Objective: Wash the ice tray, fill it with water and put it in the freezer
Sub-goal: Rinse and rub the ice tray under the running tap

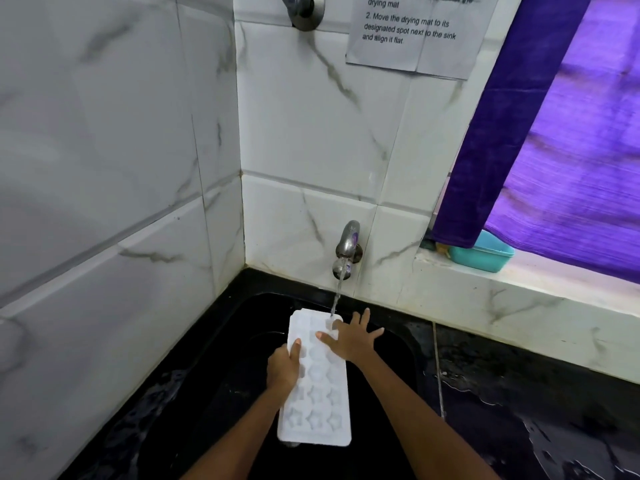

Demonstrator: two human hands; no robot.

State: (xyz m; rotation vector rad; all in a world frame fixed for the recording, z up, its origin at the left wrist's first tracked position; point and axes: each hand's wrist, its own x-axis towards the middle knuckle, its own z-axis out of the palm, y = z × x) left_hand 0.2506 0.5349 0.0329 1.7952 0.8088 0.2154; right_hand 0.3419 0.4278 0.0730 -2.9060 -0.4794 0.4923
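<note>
**Fingers spread on tray under running tap**

Fingers [363,327] of right hand [349,341] splayed flat across far end of tray [317,393], likely rubbing moulds where water lands. Left hand [282,370] curled round left edge, thumb on top, steadying. Tray held over black sink [221,358], far end under tap [348,247] so stream [336,299] hits it. Counted: one tray, two hands, one running tap, one teal tub [485,252] on sill. Moulds three across; rows hard to count.
</note>
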